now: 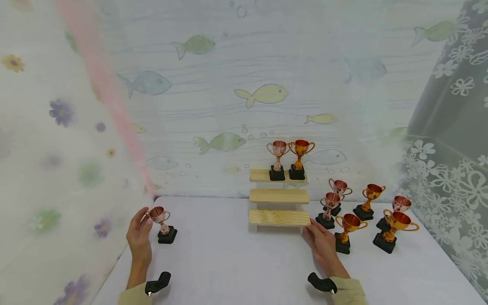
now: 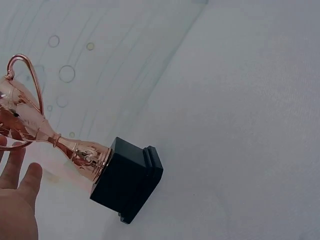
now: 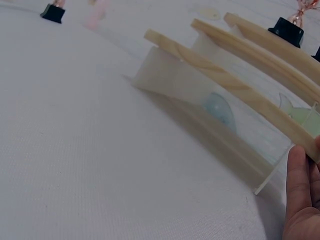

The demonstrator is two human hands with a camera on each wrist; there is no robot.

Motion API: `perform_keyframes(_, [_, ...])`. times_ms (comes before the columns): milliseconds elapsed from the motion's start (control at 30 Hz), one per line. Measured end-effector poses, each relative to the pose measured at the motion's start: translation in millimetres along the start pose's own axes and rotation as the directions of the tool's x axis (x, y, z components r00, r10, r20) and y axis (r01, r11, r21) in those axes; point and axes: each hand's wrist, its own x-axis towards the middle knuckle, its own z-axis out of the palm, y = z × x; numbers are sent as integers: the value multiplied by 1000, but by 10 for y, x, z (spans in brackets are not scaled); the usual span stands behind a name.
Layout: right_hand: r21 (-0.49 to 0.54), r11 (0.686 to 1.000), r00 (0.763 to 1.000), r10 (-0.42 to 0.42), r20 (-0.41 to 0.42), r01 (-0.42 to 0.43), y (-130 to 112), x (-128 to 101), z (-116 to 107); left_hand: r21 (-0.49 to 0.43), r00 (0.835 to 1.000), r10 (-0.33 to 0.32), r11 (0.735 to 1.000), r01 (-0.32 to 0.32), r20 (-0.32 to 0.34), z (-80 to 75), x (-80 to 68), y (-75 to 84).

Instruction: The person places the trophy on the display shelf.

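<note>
the left hand touches the cup of a rose trophy standing at the table's left edge, fingers straight. the right hand, fingers relaxed, touches the bottom step of a wooden rack; two trophies stand on its top step.

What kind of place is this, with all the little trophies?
Probably a staged tabletop set, not a real room. A white table is hemmed in by a hung fish-print sheet and floral curtains, with toy trophies around a small wooden stepped shelf.
</note>
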Motion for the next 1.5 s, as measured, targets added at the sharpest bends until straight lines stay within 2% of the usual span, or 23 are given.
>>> perform_keyframes(133, [-5, 1000, 1000, -6, -1, 6, 10, 5, 0, 29, 999, -29, 999, 30, -30, 11, -7, -36])
perform_keyframes(367, [0, 1000, 1000, -8, 4, 8, 16, 21, 5, 65, 988, -133, 988, 138, -80, 23, -10, -67])
perform_keyframes(533, [9, 1000, 1000, -3, -1, 3, 5, 26, -3, 144, 980, -183, 971, 192, -76, 12, -6, -96])
perform_keyframes(800, [5, 1000, 1000, -6, 18, 6, -13, 17, -2, 241, 978, -204, 948, 210, -52, 7, 28, -79])
perform_keyframes(1067, [13, 1000, 1000, -5, 17, 5, -4, 23, -1, 260, 969, -244, 935, 242, -28, 40, 51, -20])
perform_keyframes(1167, [17, 1000, 1000, -5, 18, 5, 0, 26, -3, 251, 970, -244, 938, 238, -9, 76, 47, 7])
perform_keyframes(1367, [19, 1000, 1000, 3, 12, -3, -3, 31, -10, 299, 971, -235, 930, 214, 35, 190, 56, 91])
perform_keyframes(1500, [24, 1000, 1000, 7, 14, -7, -6, 36, -11, 294, 980, -191, 941, 167, 54, 294, 67, 145])
